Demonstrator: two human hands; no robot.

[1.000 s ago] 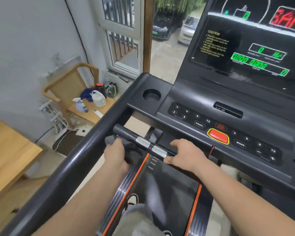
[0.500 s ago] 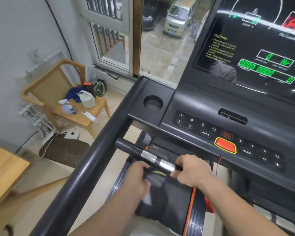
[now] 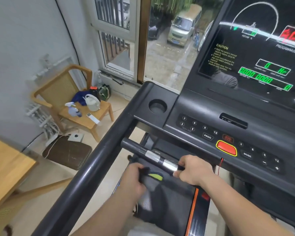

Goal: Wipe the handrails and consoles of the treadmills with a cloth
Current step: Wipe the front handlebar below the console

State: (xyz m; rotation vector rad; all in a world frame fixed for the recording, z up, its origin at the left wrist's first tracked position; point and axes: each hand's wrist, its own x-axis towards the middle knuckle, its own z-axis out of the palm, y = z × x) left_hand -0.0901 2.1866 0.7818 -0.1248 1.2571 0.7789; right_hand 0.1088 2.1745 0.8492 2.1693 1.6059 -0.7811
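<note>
My left hand [image 3: 133, 178] grips a dark grey cloth [image 3: 152, 186] with a yellow-green tag, just below the short pulse-grip bar [image 3: 140, 149] of the treadmill and apart from it. My right hand [image 3: 193, 169] is curled round the right end of that bar, beside its two metal sensor bands. The long black side handrail [image 3: 92, 167] runs diagonally to the left of both hands. The console [image 3: 203, 106] with its buttons, red stop key and cup holder lies above the bar, and the lit display [image 3: 262, 65] rises behind it.
The treadmill belt and orange-striped deck [image 3: 192, 210] lie under my forearms. A wooden chair [image 3: 85, 116] with a spray bottle, jug and remote stands left by the window. A dark floor mat [image 3: 66, 152] and a wooden table [image 3: 5, 167] lie nearer left.
My left hand with the cloth has come off the left part of the grip bar and dropped below it. My right hand has stayed on the bar's right end.
</note>
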